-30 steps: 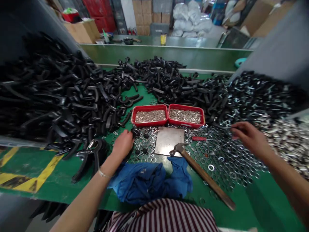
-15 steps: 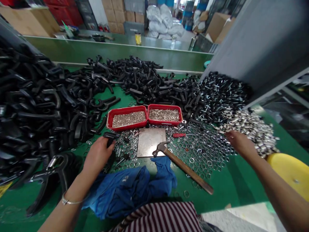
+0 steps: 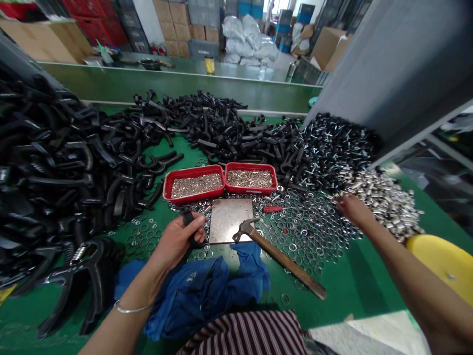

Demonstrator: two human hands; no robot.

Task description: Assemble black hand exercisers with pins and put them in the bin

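Note:
My left hand (image 3: 182, 236) is closed round a black plastic part (image 3: 188, 217), just left of the metal plate (image 3: 227, 217). At the left edge of the silver cylinders (image 3: 388, 202), my right hand (image 3: 353, 209) has its fingers pressed together; whatever they may hold is too small to make out. A hammer (image 3: 284, 261) lies with its head on the plate's lower right corner. Behind the plate stand two red trays (image 3: 177, 199) of small metal pins. A red screwdriver (image 3: 272, 209) lies among loose metal rings (image 3: 310, 231).
Black parts (image 3: 99, 158) are heaped at the left and back, with black-headed bolts (image 3: 332, 143) at the back right. A blue cloth (image 3: 207, 291) lies in front. A yellow round object (image 3: 443, 271) sits at the right, below a grey post (image 3: 362, 74).
My left hand has moved right, towards the plate, and turned with the black part in it. The right hand has shifted slightly left. The camera view has shifted a little.

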